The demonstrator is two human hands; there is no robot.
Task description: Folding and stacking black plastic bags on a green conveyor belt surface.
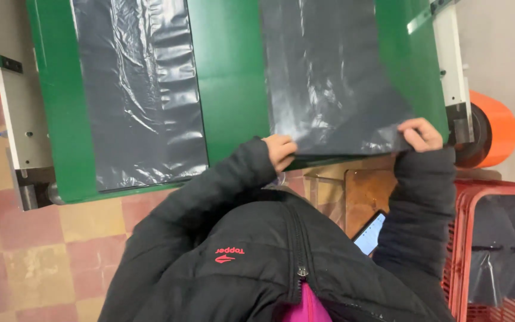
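Your left hand (280, 152) and right hand (421, 135) pinch the grey bag (329, 77)'s near corners; uneven pulling could tear it.

A small lit screen (369, 232), pale blue and tilted, shows below the wooden stool (365, 191).

The floor (37, 238) is laid with worn square tiles in dull red and yellowish tones, scuffed and patchy. A pale, off-white wall (508, 53) rises at the right side. A green-topped desk (230, 71) fills the upper part of the view, carried on a white metal frame (22, 113) with bolts showing. An orange roller (496, 128) sits at the frame's right end. Below it stands a red wire basket (460, 238), and a brown wooden stool (362, 197) is just beside the basket. The light is even and soft.
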